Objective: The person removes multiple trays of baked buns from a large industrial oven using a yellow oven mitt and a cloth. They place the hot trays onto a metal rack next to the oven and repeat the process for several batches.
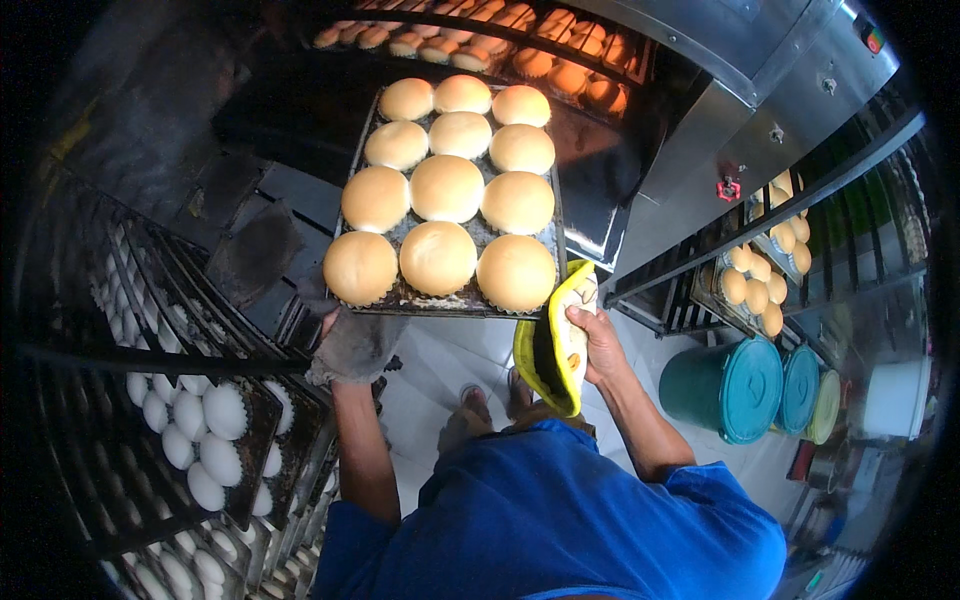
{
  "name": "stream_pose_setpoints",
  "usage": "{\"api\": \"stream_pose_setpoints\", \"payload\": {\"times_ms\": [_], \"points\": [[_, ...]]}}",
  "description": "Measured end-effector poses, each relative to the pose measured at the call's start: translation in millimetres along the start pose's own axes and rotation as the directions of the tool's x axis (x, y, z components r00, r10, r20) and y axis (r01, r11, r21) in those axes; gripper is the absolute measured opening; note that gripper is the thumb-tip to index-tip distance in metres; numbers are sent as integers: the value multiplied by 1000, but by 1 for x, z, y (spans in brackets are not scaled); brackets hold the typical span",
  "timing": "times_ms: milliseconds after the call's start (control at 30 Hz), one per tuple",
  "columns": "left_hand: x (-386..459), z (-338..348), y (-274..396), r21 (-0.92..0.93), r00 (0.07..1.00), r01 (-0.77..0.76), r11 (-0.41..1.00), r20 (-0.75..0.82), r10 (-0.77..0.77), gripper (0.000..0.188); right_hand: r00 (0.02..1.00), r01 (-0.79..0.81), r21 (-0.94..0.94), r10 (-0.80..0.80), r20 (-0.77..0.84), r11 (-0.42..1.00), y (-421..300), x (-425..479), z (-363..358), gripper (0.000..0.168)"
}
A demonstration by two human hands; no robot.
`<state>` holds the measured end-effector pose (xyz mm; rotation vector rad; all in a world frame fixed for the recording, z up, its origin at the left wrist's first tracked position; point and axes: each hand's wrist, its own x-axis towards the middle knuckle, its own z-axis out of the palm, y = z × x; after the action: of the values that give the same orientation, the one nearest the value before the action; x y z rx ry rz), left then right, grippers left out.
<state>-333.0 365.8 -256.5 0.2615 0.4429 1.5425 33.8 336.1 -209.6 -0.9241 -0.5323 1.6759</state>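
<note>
A dark metal baking tray (420, 304) bears rows of pale golden buns (447, 187) in fluted cups, in front of the lit oven. My left hand (356, 345), covered by a worn grey cloth mitt or pad, is at the tray's near left corner and grips it; the fingers are mostly hidden. At the near right corner, my right hand (596, 337) holds a yellow-edged oven mitt or pad (559, 345), folded against the tray's edge. More browned buns (566, 77) lie inside the glowing oven beyond the tray.
A rack on the left holds trays of white unbaked dough balls (217, 457). On the right stand a rack with baked buns (757, 289), lidded teal bins (752, 390) and a steel oven front (712, 142) with a red valve knob (727, 187). Tiled floor (427, 375) shows around my feet.
</note>
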Motion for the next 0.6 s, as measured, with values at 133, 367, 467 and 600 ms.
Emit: {"api": "stream_pose_setpoints", "payload": {"times_ms": [133,367,467,600], "points": [[-3,18,1,14,994,-29,999,104,27,34,1000,-12,-38,12,3,999,-4,6,-3,31],[11,-11,11,129,992,121,984,19,-124,30,1000,29,-16,-29,4,999,-5,12,3,31],[0,-5,8,136,985,141,981,80,-153,28,999,22,-25,-23,-32,999,-3,11,-1,28],[-23,-4,-4,146,992,126,981,-6,-127,29,998,19,-92,-24,-51,996,-3,-4,-15,31]]}}
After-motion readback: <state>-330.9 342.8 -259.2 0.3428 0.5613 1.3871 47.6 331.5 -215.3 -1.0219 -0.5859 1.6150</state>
